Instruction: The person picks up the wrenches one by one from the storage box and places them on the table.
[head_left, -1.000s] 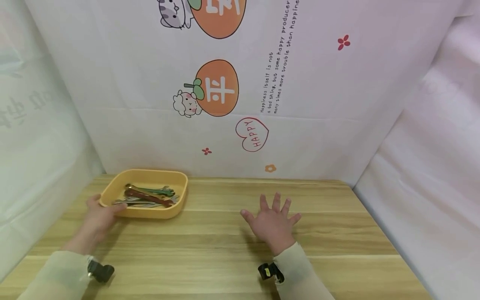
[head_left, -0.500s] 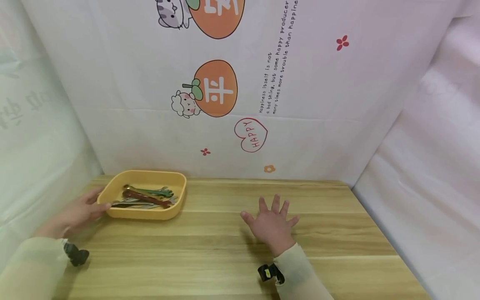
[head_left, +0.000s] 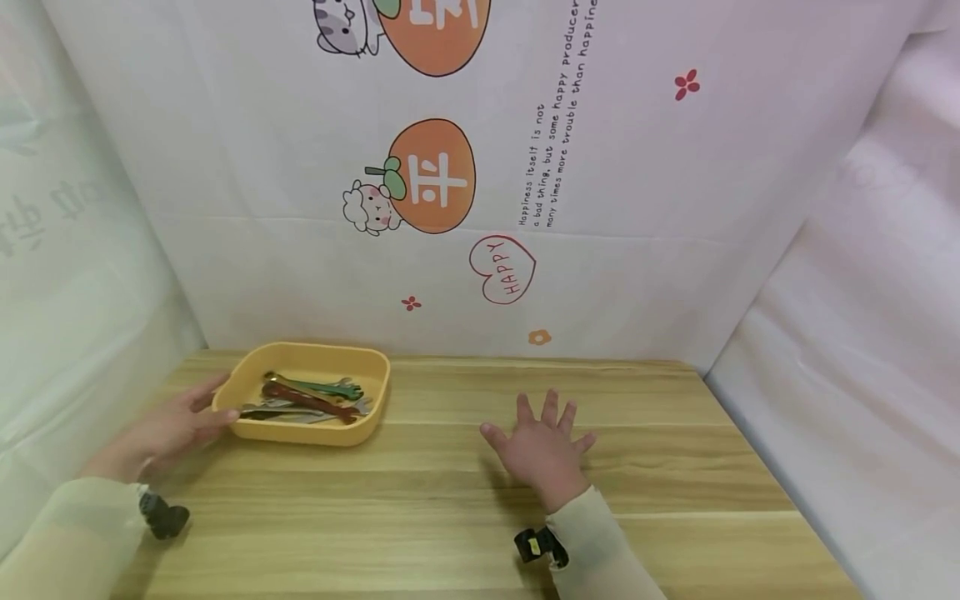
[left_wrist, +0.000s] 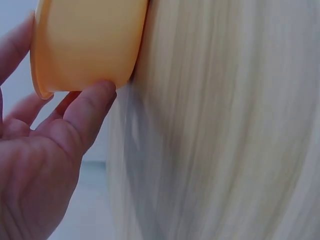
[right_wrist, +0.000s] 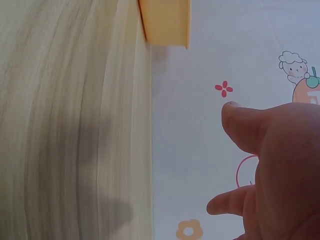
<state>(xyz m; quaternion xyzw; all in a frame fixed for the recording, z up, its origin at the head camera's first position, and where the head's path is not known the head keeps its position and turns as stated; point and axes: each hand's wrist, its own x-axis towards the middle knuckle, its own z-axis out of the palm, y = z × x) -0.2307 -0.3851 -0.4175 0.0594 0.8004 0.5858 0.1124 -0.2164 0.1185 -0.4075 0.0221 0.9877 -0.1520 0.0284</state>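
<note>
A yellow plastic tray (head_left: 300, 433) stands at the back left of the table with several wrenches (head_left: 311, 398) piled inside. Some wrenches are silver, others green, gold and reddish brown. My left hand (head_left: 165, 429) is at the tray's left end, thumb near the rim and fingers extended against the outer wall. In the left wrist view, fingertips touch the yellow wall (left_wrist: 95, 45) from outside. My right hand (head_left: 543, 454) is held palm down with fingers spread, right of centre, holding nothing. Its shadow falls on the wood; contact with the table cannot be told.
A wood-grain table (head_left: 420, 517) lies beneath both hands. White printed cloth (head_left: 615, 275) hangs behind it, and plain white folds (head_left: 862, 333) enclose the sides. Each sleeve carries a small black wrist camera (head_left: 534, 546).
My left hand has drawn back from over the tray's rim to its left end. The tray, with the wrenches, has since slid slightly right. My right hand has stayed put.
</note>
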